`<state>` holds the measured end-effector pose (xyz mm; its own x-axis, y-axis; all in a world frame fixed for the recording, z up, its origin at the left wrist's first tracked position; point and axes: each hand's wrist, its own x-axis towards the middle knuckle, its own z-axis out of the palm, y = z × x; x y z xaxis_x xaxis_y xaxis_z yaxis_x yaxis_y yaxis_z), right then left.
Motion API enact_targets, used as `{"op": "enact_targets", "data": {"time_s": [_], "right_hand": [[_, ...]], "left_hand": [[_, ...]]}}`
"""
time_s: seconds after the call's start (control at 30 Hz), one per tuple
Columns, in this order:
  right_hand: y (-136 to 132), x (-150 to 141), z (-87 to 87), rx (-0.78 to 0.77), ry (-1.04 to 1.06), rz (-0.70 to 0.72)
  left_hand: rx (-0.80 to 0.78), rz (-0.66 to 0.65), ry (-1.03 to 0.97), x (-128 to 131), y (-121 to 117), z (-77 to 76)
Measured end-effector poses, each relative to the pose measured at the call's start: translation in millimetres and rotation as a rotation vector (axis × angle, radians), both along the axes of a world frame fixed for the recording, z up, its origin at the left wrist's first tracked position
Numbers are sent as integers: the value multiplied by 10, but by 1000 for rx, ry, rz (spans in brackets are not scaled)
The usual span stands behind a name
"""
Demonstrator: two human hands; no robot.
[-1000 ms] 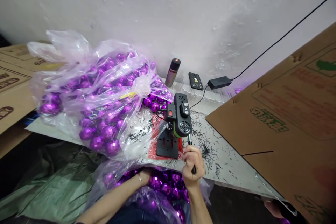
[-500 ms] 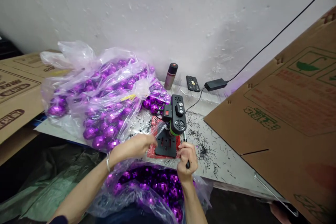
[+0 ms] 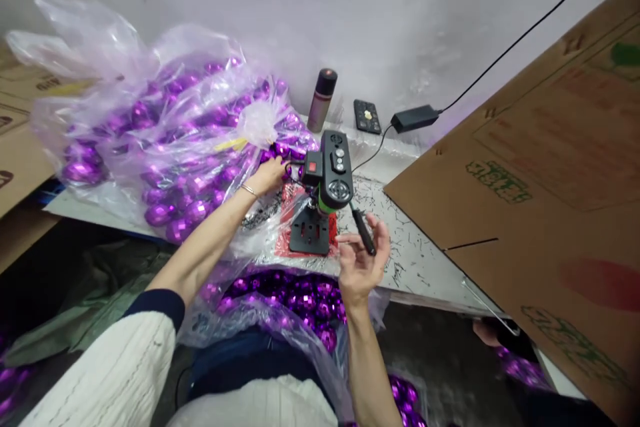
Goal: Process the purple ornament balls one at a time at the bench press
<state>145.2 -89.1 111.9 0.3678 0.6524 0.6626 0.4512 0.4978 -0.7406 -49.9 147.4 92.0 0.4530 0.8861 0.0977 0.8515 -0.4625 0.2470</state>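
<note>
My left hand (image 3: pixel 270 175) reaches among shiny purple faceted balls (image 3: pixel 283 149) beside the machine. Its fingers are bent against them, the tips partly hidden, so a grip cannot be made out. My right hand (image 3: pixel 361 265) is open, fingers spread and loosely curved around the black lever handle (image 3: pixel 364 232) without closing on it. That lever belongs to a small black press-like machine (image 3: pixel 336 170) with a red switch (image 3: pixel 312 167) and a slotted black base plate (image 3: pixel 309 232). Below the plate lies a red sheet (image 3: pixel 286 240). Nothing shows on the plate.
Clear bags of purple balls lie at left (image 3: pixel 180 140) and on my lap (image 3: pixel 295 300). Behind the machine are a spray can (image 3: pixel 322 100), a phone (image 3: pixel 367 117) and a power adapter (image 3: pixel 415 119). A large cardboard box (image 3: pixel 525 200) leans at right. Small black bits litter the table (image 3: pixel 420 260).
My left hand has moved from beside the base plate up and left to the balls. My right hand has loosened from the lever handle, its fingers now spread. The view has tilted downward.
</note>
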Motion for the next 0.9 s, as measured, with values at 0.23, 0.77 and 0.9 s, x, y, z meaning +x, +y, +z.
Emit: {"op": "enact_targets", "data": {"time_s": [0.23,0.77,0.9], "right_hand": [[-794,178,-452,-434,-451,518],[-990,-566,-819,-803,-640,1451],[-970,-501,-741,-900,-548,1238]], "left_hand": [[-143,60,-128,-497,-479,465],[-596,360,-1216,-953,-1889,540],[-731,413,-1577,-411,-2007,133]]}}
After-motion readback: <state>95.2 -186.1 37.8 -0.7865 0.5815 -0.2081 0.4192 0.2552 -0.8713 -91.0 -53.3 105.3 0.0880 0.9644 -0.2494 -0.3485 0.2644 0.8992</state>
